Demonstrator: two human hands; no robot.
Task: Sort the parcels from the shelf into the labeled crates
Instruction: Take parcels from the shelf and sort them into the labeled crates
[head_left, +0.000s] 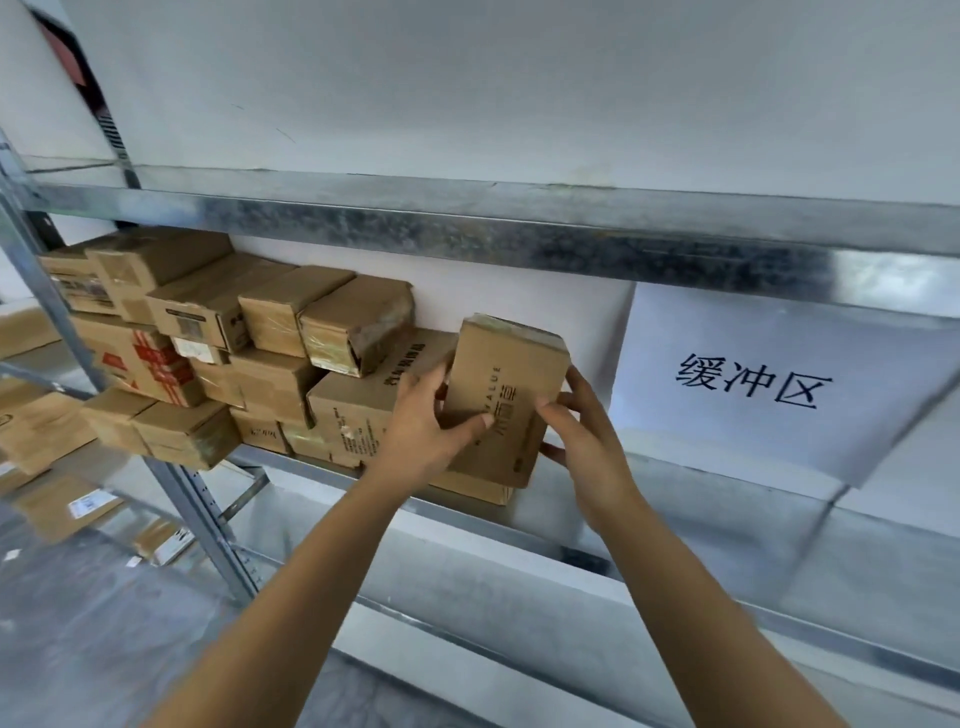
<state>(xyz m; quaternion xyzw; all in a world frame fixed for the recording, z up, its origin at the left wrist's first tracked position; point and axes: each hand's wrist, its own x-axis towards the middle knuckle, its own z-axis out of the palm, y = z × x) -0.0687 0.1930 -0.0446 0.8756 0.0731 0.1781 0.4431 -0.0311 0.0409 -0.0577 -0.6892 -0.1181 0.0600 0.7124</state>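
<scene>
A brown cardboard parcel with printed lettering stands upright at the right end of the stack on the middle shelf. My left hand grips its left side, thumb across the front. My right hand holds its right side with the fingers curled around the edge. Beneath it lies a flat parcel. Several more brown parcels are stacked in rows to the left on the same metal shelf. No crate is in view.
A white paper sign with black characters hangs on the wall to the right of the parcels. The upper shelf beam runs close above. More parcels lie on a neighbouring rack at the left, past the upright post.
</scene>
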